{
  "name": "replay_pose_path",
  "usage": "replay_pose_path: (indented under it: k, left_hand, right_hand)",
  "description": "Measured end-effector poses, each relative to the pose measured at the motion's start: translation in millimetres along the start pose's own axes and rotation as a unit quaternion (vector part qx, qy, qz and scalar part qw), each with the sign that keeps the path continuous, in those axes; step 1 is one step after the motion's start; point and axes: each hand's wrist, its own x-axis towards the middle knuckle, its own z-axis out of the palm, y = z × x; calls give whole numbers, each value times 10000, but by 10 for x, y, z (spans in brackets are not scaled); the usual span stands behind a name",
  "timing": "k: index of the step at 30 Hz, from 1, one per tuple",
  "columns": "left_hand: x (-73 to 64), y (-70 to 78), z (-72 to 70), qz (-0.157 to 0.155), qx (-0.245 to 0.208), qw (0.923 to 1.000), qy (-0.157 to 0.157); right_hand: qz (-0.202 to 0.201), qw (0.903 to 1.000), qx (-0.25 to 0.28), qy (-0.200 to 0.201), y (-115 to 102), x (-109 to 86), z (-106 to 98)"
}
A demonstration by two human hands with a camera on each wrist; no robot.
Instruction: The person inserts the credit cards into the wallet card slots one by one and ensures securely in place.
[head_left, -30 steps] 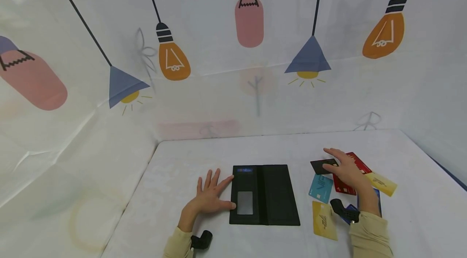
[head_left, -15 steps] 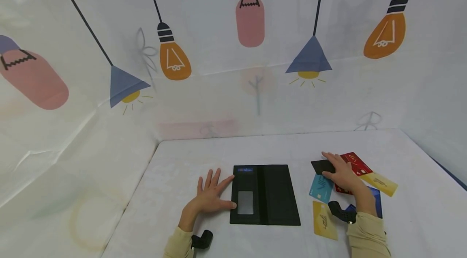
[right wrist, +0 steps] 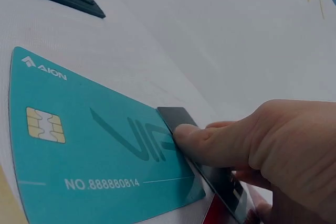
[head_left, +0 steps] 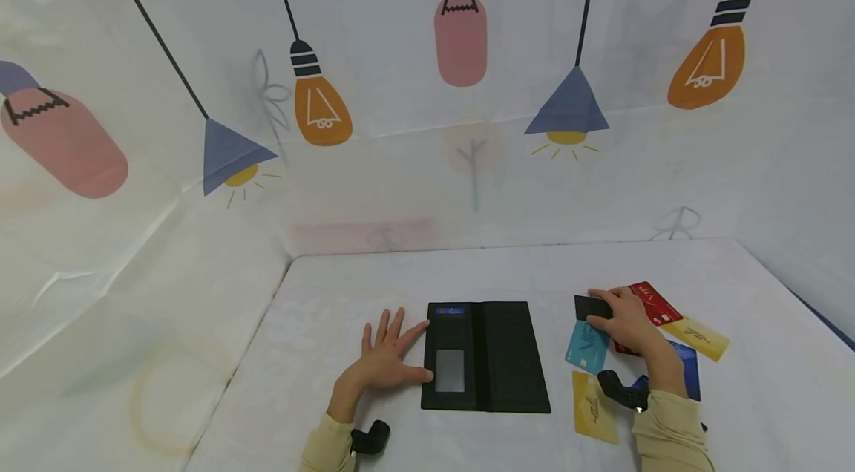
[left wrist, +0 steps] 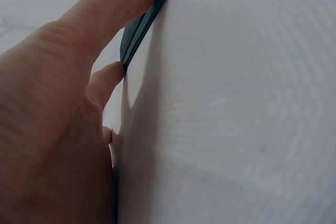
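A black bifold wallet (head_left: 513, 357) lies spread open on the white table, with a clear window and a small blue patch on its left half. My left hand (head_left: 384, 366) lies flat with fingers spread; its thumb and index fingertip touch the wallet's left edge. On the right, my right hand (head_left: 631, 322) pinches a black card (head_left: 588, 306) by its edges. In the right wrist view, the thumb presses the near edge of that black card (right wrist: 176, 116), which overlaps the teal VIP card (right wrist: 105, 145). The far fingers are partly hidden there.
Around the right hand lie a red VIP card (head_left: 657, 305), yellow cards (head_left: 594, 409) and blue cards (head_left: 689, 372), some partly covered by the hand and forearm. A white printed curtain (head_left: 374, 190) rises behind the table's back edge.
My right hand has come down toward the black card and closed its fingers on it. The card has shifted and turned slightly, now overlapping the teal one. My left hand has stayed put.
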Motion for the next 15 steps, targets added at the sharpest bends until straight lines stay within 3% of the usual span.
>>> replay_pose_path:
  k: [15]
  left_hand:
    - [9,-18,-1,-29,9,10000,-7]
  right_hand:
    - [347,9982,466,134,-39,-26,-15]
